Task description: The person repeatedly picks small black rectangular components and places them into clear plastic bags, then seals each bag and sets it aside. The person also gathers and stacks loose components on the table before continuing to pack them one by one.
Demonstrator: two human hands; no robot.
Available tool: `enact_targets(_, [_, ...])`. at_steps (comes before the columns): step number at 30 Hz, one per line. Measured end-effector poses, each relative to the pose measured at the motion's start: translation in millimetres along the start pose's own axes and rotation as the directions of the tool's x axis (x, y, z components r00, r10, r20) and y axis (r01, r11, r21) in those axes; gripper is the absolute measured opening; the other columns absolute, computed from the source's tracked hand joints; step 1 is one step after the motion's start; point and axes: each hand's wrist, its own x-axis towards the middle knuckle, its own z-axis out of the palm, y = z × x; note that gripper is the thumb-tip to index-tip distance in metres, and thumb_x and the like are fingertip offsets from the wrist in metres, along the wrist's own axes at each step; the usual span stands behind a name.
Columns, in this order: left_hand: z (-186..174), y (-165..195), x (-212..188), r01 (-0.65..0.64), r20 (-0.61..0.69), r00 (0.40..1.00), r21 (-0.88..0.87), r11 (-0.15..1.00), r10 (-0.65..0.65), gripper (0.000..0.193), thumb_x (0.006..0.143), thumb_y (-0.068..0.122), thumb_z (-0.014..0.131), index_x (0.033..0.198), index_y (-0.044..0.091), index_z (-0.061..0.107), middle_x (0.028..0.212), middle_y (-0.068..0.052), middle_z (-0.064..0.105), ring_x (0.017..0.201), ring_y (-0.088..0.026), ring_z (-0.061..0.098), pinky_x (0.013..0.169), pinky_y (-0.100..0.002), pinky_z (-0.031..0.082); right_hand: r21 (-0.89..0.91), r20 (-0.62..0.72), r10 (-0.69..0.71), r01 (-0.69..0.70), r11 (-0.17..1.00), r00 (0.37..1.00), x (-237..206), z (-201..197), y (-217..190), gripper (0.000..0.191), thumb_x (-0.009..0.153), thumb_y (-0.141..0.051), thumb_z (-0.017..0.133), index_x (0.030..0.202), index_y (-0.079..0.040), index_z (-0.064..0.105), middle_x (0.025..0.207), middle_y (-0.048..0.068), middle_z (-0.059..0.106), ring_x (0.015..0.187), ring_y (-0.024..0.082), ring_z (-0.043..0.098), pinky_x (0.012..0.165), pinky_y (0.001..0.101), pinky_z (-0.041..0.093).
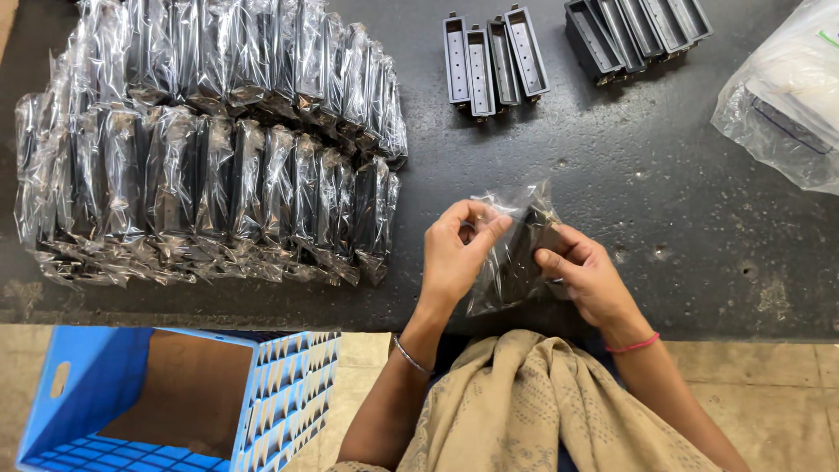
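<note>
Near the front edge of the dark tabletop [664, 227], both hands grip one clear plastic bag [511, 249] with a black plastic part inside. The left hand [456, 249] pinches the film near its top; the right hand [587, 275] clasps the side. The film looks slippery and crinkly, the part stiff and light, so holding through the film onto the part seems surest.

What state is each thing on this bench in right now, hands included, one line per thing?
Left hand: pinching the top of the clear bag.
Right hand: gripping the bag's side.
Clear bag: held off the table, a dark part inside.
Wrapped parts: bagged, stacked in rows.
Bare black trays: unwrapped, standing on edge.
Blue crate: open, on the floor.
Large plastic bag: lying at the table's right edge.
</note>
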Motion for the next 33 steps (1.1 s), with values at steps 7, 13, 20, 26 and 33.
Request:
enact_targets(7, [16,10,-9,0.040,0.015,0.999,-0.158,0.987,-0.038,0.018,0.095,0.010,0.073,0.097,-0.002,0.059,0.084,-0.002,0.065,0.072,-0.009,0.067,0.061,-0.026,0.061,0.036,0.077,-0.009,0.006,0.999,0.997,-2,-3,8,0.038,0.093,-0.016,0.075,0.127,-0.002,0.066,0.110,0.000,0.072,0.091,0.007,0.060,0.079,0.0238,0.047])
enact_targets(13, [13,23,-28,-0.125,0.143,0.980,-0.078,0.989,0.135,0.021,0.095,0.000,0.062,0.115,-0.003,0.064,0.109,-0.008,0.072,0.102,-0.018,0.074,0.088,-0.031,0.061,0.044,0.078,0.021,-0.025,0.999,0.997,-1,-12,7,0.044,0.092,-0.019,0.073,0.132,-0.003,0.064,0.115,0.000,0.070,0.095,0.006,0.061,0.081,0.0239,0.049])
enact_targets(20, [19,25,-37,-0.214,0.054,0.977,0.152,0.965,0.208,0.015,0.092,0.004,0.076,0.106,0.003,0.074,0.100,-0.014,0.072,0.085,-0.021,0.071,0.078,-0.030,0.057,0.075,0.210,0.063,-0.081,0.994,0.976,-2,-15,9,0.043,0.095,-0.021,0.069,0.133,-0.003,0.060,0.121,0.003,0.070,0.108,0.011,0.066,0.094,0.0303,0.053])
enact_targets(26, [18,0,-31,0.043,0.166,0.986,-0.109,0.993,-0.025,0.048,0.087,0.008,0.073,0.129,0.006,0.050,0.119,-0.004,0.062,0.106,-0.012,0.061,0.090,-0.026,0.054,-0.070,0.275,0.137,-0.122,0.990,0.952,-6,-15,2,0.043,0.093,-0.023,0.066,0.131,-0.003,0.065,0.124,0.003,0.072,0.111,0.011,0.066,0.098,0.0289,0.051])
enact_targets(33, [28,-24,-38,0.159,0.234,0.970,-0.389,0.907,-0.069,0.028,0.102,0.009,0.061,0.129,0.002,0.059,0.119,-0.005,0.069,0.110,-0.010,0.064,0.096,-0.026,0.053,-0.606,0.096,-0.077,0.120,0.786,0.992,-8,-9,-9,0.026,0.090,-0.013,0.074,0.111,0.002,0.074,0.108,0.004,0.071,0.096,0.010,0.065,0.085,0.0278,0.054])
